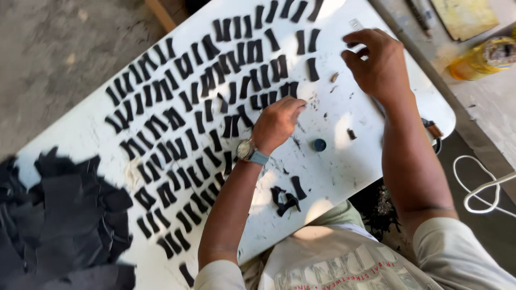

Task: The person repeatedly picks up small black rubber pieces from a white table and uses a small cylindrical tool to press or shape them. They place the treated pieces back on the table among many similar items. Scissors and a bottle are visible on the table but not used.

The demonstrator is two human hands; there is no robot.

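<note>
Head view: left hand [277, 122] curled over the white flat board [97, 134], fingertips pinching down at the edge of the rows of small black rubbery strips [204, 91], apparently pressing one strip into place just beyond the knuckles. Right hand [376, 62] raised above the board's far corner, fingers loosely bent around something small and pale, hard to tell what. Laying-out step under way, by the look of it; next move likely calls for another strip from the loose black offcuts [285, 198] below the left wrist.

On a white board [333, 161] covered with rows of small black strips [177, 113], the left hand [277, 122] touches one strip while the right hand [379, 60] hovers nearby.
</note>
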